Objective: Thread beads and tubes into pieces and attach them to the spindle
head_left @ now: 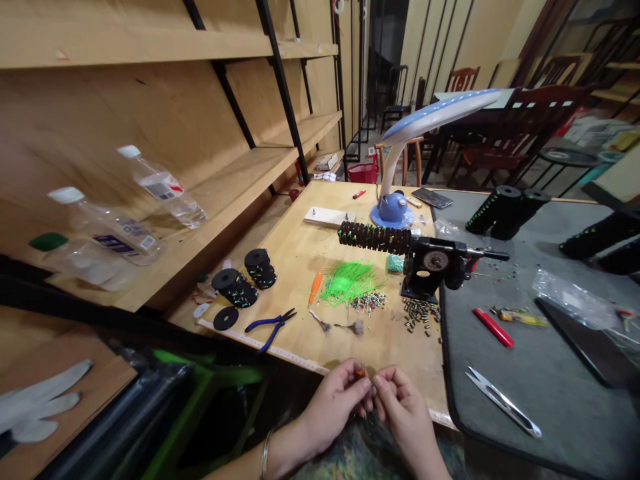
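My left hand and my right hand meet at the near edge of the wooden table, fingertips pinched together. Between them sits a tiny orange piece, held mainly by the left fingers; what the right fingers pinch is too small to name. Just beyond lie a heap of green strands, a pile of coloured beads, small metal pieces and two small feathery tufts. A black vise holds a dark rod studded with coloured dots.
Blue-handled pliers, an orange tool and black foam discs lie to the left. A blue desk lamp stands behind. On the grey mat are thread snips, a red lighter and black foam cylinders. Bottles lie on the shelf.
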Demonstrator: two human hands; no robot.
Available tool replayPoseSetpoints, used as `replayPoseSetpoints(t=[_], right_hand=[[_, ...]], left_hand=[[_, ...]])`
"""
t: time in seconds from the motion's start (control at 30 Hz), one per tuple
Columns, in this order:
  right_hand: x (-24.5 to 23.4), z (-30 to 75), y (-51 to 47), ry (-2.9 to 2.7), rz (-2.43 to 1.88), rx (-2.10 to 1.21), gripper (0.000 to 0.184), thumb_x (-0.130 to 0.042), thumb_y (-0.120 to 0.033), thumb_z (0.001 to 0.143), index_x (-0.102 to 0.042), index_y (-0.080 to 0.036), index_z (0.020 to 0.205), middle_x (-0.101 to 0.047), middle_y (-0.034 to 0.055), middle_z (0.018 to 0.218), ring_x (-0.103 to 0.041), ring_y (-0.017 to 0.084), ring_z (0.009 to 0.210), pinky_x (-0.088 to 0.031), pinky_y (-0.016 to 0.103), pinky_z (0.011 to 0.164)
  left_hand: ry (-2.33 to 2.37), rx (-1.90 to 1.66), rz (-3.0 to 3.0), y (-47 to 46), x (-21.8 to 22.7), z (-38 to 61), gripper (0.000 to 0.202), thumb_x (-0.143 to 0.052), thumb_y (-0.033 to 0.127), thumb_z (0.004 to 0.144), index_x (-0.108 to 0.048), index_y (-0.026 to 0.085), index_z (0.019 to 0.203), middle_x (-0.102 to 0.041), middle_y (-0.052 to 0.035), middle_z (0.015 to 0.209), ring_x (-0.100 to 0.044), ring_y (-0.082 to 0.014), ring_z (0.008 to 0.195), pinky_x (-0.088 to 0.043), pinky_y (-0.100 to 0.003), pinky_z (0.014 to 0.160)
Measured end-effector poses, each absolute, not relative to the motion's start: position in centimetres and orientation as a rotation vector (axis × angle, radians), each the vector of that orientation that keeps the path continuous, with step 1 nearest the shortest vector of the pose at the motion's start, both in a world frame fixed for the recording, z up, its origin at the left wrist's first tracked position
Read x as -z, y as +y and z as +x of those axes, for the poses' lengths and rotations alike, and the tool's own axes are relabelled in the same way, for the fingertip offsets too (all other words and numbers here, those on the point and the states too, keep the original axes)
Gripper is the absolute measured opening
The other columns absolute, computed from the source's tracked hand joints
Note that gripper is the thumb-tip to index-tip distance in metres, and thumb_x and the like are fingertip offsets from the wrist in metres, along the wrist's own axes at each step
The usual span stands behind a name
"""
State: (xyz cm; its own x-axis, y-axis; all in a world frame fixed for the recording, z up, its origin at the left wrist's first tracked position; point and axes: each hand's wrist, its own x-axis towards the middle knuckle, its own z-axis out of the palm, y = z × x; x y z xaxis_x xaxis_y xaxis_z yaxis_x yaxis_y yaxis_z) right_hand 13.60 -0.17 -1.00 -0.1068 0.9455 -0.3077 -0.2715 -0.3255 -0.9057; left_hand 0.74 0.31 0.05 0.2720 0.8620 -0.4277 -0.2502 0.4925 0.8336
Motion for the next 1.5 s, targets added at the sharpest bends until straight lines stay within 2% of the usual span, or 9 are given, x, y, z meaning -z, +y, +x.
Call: replayPoseSetpoints(t=[0.3,0.6,0.87,1.03,1.5], right_hand=[[1.8,13.8,-0.5,-0.856,-1.240,-1.581,0.047,-0.068,-0.063,0.070,-0.056,-0.018,0.073,-0.051,-0.0066,0.042,-0.037,0.007,0.036,-0.028,0.019,0.041],[1.3,13.9,-0.3,-0.882,-1.278,-1.610,0.052,-0.069,-0.066,0.065,-0.057,-0.017,0.076,-0.051,-0.0066,0.040,-0.036,0.007,0.034,-0.022,0.018,0.038],[1.4,13.8,-0.4,-0.859,-1.298,-1.615,0.051,-0.068,-0.067,0.065,-0.052,-0.019,0.071,-0.053,-0.0058,0.043,-0.033,0.006,0.034,-0.022,0.017,0.037],[1.7,13.8,-0.6,-0.839,-1.287,-1.618,0.051,-0.068,-0.067,0.065,-0.051,-0.020,0.071,-0.055,-0.0051,0.045,-0.032,0.005,0.035,-0.021,0.017,0.037],[2.0,13.7,-0.7,-0.888,-1.275,-1.596,0.051,-0.068,-0.067,0.066,-0.053,-0.019,0.072,-0.046,-0.0085,0.047,-0.030,0.006,0.038,-0.021,0.018,0.038]], left_hand=[[1.043,-0.846,0.781,0.2,0.0,0.9,0.041,-0.068,0.052,0.073,-0.049,0.017,0.077,-0.050,0.0051,0.058,-0.044,-0.0083,0.052,-0.032,-0.022,0.052],[1.073,-0.829,0.840,0.2,-0.3,0.8,0.041,-0.068,0.053,0.073,-0.049,0.017,0.077,-0.050,0.0050,0.060,-0.046,-0.0089,0.053,-0.033,-0.022,0.054],[1.043,-0.858,0.698,0.1,0.5,1.0,0.038,-0.071,0.048,0.071,-0.049,0.017,0.077,-0.052,0.0048,0.062,-0.049,-0.0078,0.053,-0.032,-0.021,0.050],[1.072,-0.880,0.682,0.1,1.1,1.2,0.041,-0.072,0.051,0.069,-0.051,0.017,0.080,-0.051,0.0055,0.063,-0.049,-0.0074,0.051,-0.031,-0.020,0.049],[1.130,-0.909,0.893,0.2,0.5,1.3,0.039,-0.062,0.054,0.077,-0.047,0.018,0.079,-0.043,0.0071,0.060,-0.040,-0.0093,0.054,-0.032,-0.023,0.055]])
